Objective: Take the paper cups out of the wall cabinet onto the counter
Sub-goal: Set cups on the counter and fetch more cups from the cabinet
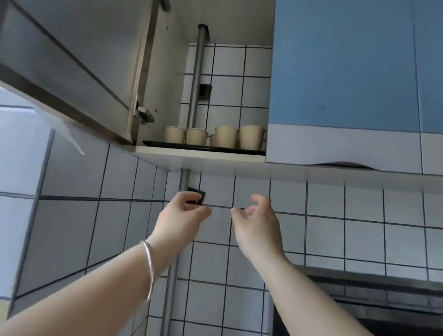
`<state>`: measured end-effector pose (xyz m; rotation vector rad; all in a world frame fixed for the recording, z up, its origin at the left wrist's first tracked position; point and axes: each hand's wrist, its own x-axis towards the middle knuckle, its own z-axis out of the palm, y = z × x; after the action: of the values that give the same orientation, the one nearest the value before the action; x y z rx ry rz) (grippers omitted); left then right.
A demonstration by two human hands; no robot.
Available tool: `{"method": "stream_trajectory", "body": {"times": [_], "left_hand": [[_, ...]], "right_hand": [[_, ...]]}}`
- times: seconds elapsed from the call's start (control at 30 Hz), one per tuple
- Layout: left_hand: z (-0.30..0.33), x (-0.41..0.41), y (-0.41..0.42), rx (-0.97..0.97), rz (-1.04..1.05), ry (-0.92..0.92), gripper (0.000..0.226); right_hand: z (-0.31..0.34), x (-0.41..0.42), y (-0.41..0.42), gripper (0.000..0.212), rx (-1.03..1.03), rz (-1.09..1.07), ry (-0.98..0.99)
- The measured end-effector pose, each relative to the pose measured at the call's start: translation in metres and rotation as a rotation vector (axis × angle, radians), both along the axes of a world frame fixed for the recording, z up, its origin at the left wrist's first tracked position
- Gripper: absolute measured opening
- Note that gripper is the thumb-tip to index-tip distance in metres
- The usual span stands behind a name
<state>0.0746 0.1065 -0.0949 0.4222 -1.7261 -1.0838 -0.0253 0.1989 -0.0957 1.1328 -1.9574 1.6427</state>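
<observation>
Several beige paper cups (pixel 225 136) stand upside down on a dark tray (pixel 162 144) on the bottom shelf of the open wall cabinet (pixel 199 155). Both arms are raised below that shelf. My left hand (pixel 183 216), with a silver bangle on the wrist, has its fingers curled and apart and holds nothing. My right hand (pixel 256 224) is beside it, fingers spread and empty. Both hands are well below the cups and touch nothing. The counter is out of view.
The cabinet door (pixel 63 47) hangs open to the left, above head height. A closed blue cabinet (pixel 363 73) adjoins on the right. A metal pipe (pixel 195 82) runs up the tiled corner through the cabinet. A dark range hood (pixel 391 311) juts out at lower right.
</observation>
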Motion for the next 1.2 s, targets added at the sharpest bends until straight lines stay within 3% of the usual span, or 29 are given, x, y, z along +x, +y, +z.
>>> {"method": "stream_trajectory", "body": {"times": [0.37, 0.57, 0.7, 0.9, 1.2], "left_hand": [[0.094, -0.065, -0.065, -0.242, 0.097, 0.071, 0.038], [0.145, -0.099, -0.098, -0.450, 0.251, 0.114, 0.039], [0.172, -0.118, -0.123, -0.554, 0.318, 0.045, 0.045], [0.191, -0.149, -0.138, -0.509, 0.301, -0.120, 0.060], [0.222, -0.182, -0.151, -0.345, 0.191, -0.312, 0.097]], "right_hand": [[0.096, -0.065, -0.068, 0.050, -0.068, -0.048, 0.160], [0.141, -0.084, -0.092, 0.046, -0.066, -0.282, 0.326], [0.162, -0.095, -0.107, 0.042, 0.039, -0.459, 0.388], [0.179, -0.104, -0.124, 0.044, 0.114, -0.572, 0.314], [0.203, -0.127, -0.145, 0.082, 0.202, -0.547, 0.144]]}}
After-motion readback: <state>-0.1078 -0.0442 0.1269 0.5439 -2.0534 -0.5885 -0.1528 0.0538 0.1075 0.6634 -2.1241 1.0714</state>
